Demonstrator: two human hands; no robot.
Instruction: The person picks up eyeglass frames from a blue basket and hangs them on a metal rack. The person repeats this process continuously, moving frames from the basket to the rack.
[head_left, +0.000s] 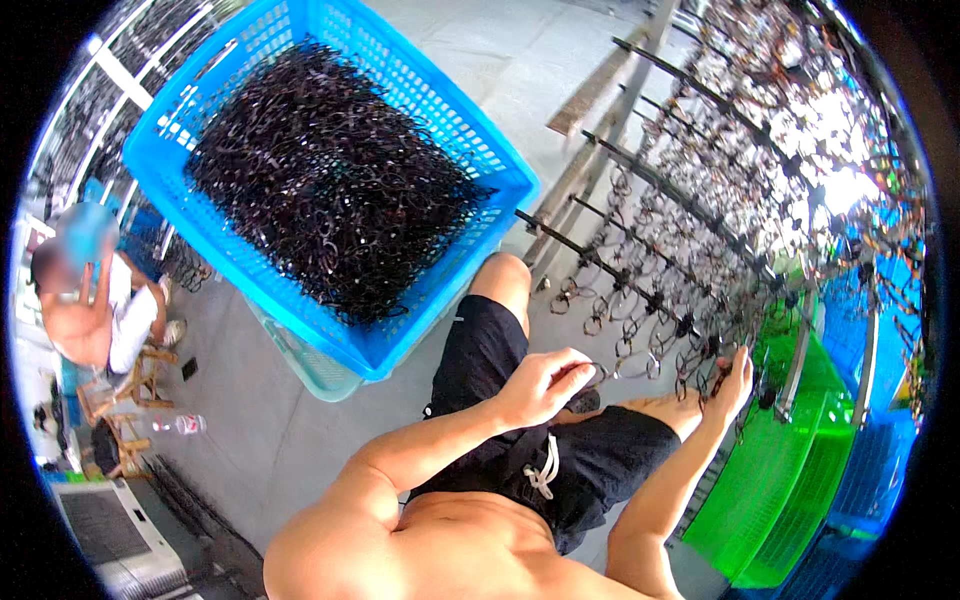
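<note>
Our left hand [545,388] is closed above our lap, pinching a small dark ring [598,376] between thumb and fingers. Our right hand [730,385], half curled, is at the lower edge of the dark rings [735,290] hanging from the rods [650,181]; we cannot tell whether it grips any. Beside our knee, a blue basket [440,110] holds a dark heap [330,180].

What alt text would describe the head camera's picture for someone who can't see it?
A person's left hand appears to pinch a small dark loop, while the right hand is at similar loops hanging from rods. Ahead on the left sits a blue basket heaped with thin, tangled black pieces.
</note>
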